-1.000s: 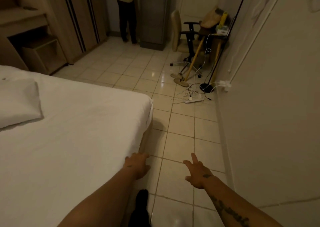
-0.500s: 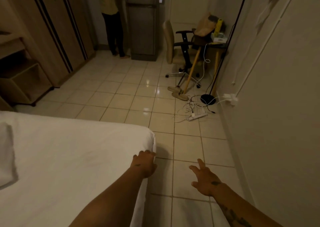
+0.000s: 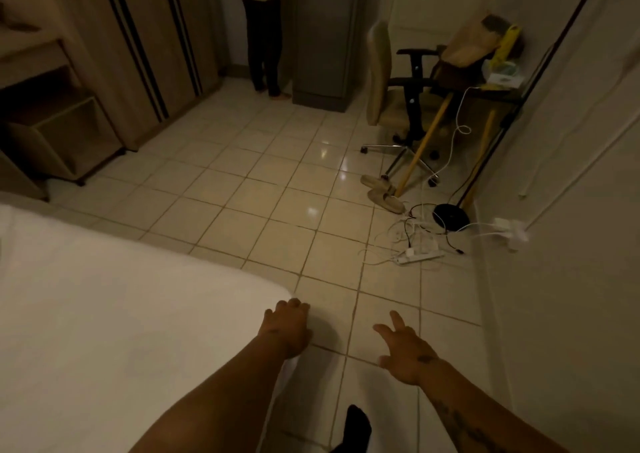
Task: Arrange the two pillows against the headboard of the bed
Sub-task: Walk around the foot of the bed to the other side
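Observation:
The bed with its white sheet fills the lower left of the head view. No pillow and no headboard show in this frame. My left hand hangs over the bed's near corner, palm down, fingers loosely curled, holding nothing. My right hand is stretched over the tiled floor to the right of the bed, fingers spread, empty.
A power strip with tangled cables lies on the floor by the right wall. Behind it stand an office chair, a small table and slippers. A person stands by the fridge. Wardrobe at left.
The view has swung right and forward along the bed. The pillow seen at the left edge has gone out of view. Both hands stay out in front, empty.

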